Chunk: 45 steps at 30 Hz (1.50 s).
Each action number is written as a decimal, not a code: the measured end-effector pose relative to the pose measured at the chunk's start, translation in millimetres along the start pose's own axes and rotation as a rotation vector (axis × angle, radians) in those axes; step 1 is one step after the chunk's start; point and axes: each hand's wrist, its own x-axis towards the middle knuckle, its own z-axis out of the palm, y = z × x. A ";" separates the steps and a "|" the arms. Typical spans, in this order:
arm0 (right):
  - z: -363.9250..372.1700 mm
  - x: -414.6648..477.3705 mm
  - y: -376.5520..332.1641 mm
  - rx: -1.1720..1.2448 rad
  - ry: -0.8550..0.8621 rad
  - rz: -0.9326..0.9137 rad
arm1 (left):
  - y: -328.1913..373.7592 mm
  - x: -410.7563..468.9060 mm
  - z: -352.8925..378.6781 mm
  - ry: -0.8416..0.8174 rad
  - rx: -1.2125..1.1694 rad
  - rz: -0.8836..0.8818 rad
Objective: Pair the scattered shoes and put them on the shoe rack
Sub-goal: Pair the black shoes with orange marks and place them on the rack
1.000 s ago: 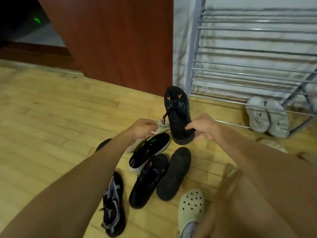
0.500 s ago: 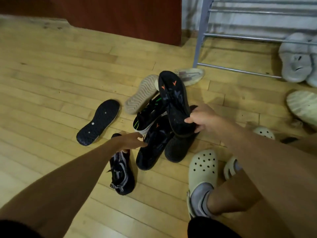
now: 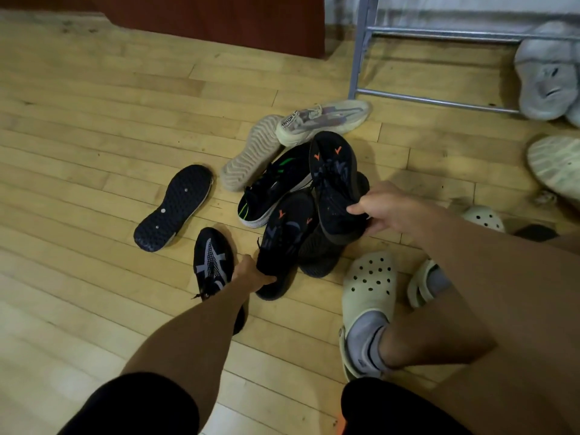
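Note:
My right hand [image 3: 389,211] grips the heel of a black shoe with orange marks [image 3: 334,180], held above the pile. Its matching black shoe [image 3: 285,237] lies on the floor below, and my left hand [image 3: 251,274] grips it at the heel. Around them lie a black shoe with green stripes [image 3: 276,180], a black and grey shoe [image 3: 210,262], an upturned dark sole [image 3: 174,207], an upturned beige sole [image 3: 251,152] and a beige sneaker [image 3: 326,119]. The metal shoe rack [image 3: 361,48] stands at the upper right with grey shoes [image 3: 546,73] on its bottom rail.
My feet in pale clogs [image 3: 367,290] stand at the lower right of the pile. Another pale upturned shoe [image 3: 555,164] lies at the right edge. A red-brown wooden panel [image 3: 219,20] rises at the back. Bare wooden floor [image 3: 78,120] spreads to the left.
The view has tilted down toward the pile. My left hand has moved from the beige shoe down to the second orange-marked shoe and taken its heel. My right hand keeps holding its shoe.

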 end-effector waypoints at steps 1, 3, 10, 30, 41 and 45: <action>-1.0 -1.0 0.9 -0.005 -0.002 0.002 | -1.1 -0.9 2.8 -0.043 -0.036 -0.007; -3.2 -2.3 2.7 -0.008 -0.009 0.002 | -4.7 -3.8 8.8 -0.129 -0.152 -0.033; -3.8 -16.8 0.0 -0.046 -0.004 -0.010 | -7.2 -32.9 -9.8 -0.334 -0.513 -0.122; -99.8 -60.9 -52.9 0.019 0.193 0.008 | 159.5 -84.7 -92.3 -0.191 -0.724 0.323; -199.7 21.7 -47.9 0.135 0.274 0.095 | 322.2 -16.3 -72.1 -0.313 -0.647 0.262; -226.4 85.9 -53.7 0.160 0.285 0.070 | 372.5 29.6 -64.4 -0.229 -0.628 0.317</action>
